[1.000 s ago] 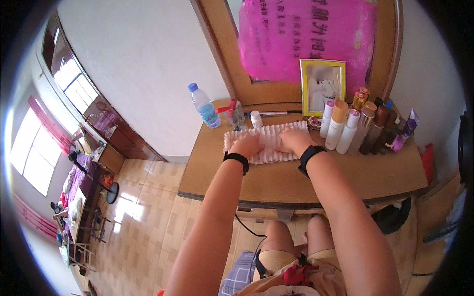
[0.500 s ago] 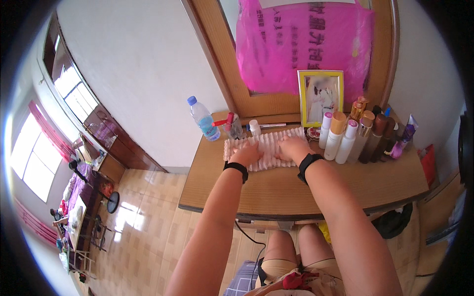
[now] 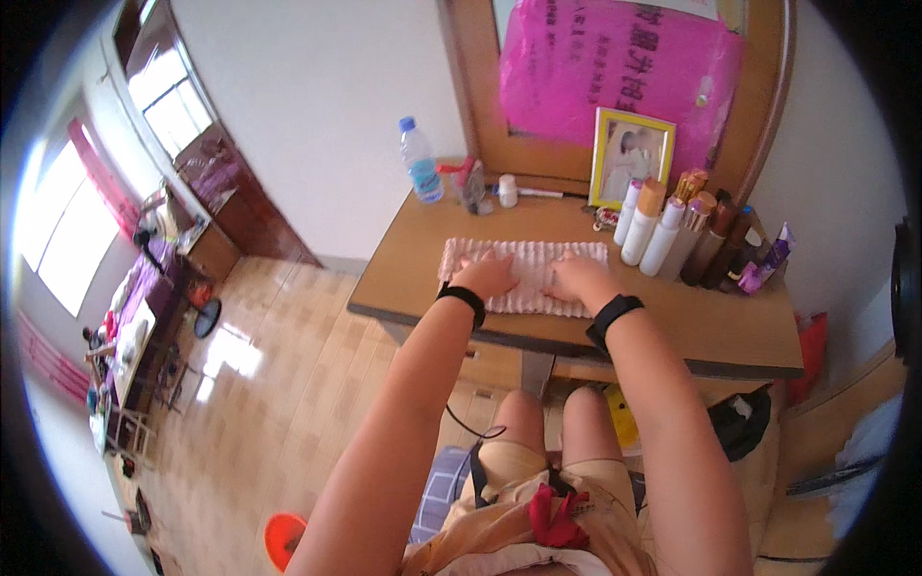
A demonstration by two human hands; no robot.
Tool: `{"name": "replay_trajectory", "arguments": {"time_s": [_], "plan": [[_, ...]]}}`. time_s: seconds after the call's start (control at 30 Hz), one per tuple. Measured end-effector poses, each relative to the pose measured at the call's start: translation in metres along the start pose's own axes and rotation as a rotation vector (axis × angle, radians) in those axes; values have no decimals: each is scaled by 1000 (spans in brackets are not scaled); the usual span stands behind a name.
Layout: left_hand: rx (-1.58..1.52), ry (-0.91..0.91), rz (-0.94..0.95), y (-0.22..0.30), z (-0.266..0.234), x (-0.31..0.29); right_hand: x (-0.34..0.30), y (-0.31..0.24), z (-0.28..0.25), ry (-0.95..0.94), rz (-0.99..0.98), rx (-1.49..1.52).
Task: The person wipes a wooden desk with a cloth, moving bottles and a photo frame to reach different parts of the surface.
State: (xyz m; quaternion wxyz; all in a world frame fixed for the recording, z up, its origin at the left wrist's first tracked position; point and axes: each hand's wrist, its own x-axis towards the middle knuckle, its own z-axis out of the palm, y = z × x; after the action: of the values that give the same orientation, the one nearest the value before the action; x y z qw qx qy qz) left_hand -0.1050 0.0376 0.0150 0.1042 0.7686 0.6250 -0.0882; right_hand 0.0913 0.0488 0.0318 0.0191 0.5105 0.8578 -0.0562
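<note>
A pale pink ribbed cloth, folded into a flat rectangle, lies on the wooden table close to its front edge. Over its left part rests my left hand, fingers spread on the fabric. My right hand lies on the right part, its fingers stretched toward the left one. A gap of bare cloth separates the two hands. Both press from above, and neither lifts the cloth. Black bands circle both wrists.
Behind the cloth on the table stand a water bottle, a small white bottle and a yellow-framed photo. Several cosmetic bottles crowd the right side. A pink plastic bag covers the mirror.
My hands and the cloth have come toward me, from beside the bottles at the back to the table's front edge. The cloth looks flatter and straighter. The head view has shifted.
</note>
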Motion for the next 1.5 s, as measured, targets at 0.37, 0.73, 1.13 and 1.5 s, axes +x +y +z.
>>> {"name": "replay_trajectory", "arguments": {"time_s": [0.37, 0.73, 1.13, 1.5], "plan": [[-89, 23, -14, 1, 48, -21, -44, -23, -19, -150, -119, -151], [-151, -64, -80, 4, 9, 0, -6, -14, -41, -184, -61, -123], [-71, -63, 11, -35, 11, 104, 81, 27, -22, -134, 25, -101], [-150, -14, -90, -42, 0, 119, 132, 53, 9, -42, 5, -99]]}}
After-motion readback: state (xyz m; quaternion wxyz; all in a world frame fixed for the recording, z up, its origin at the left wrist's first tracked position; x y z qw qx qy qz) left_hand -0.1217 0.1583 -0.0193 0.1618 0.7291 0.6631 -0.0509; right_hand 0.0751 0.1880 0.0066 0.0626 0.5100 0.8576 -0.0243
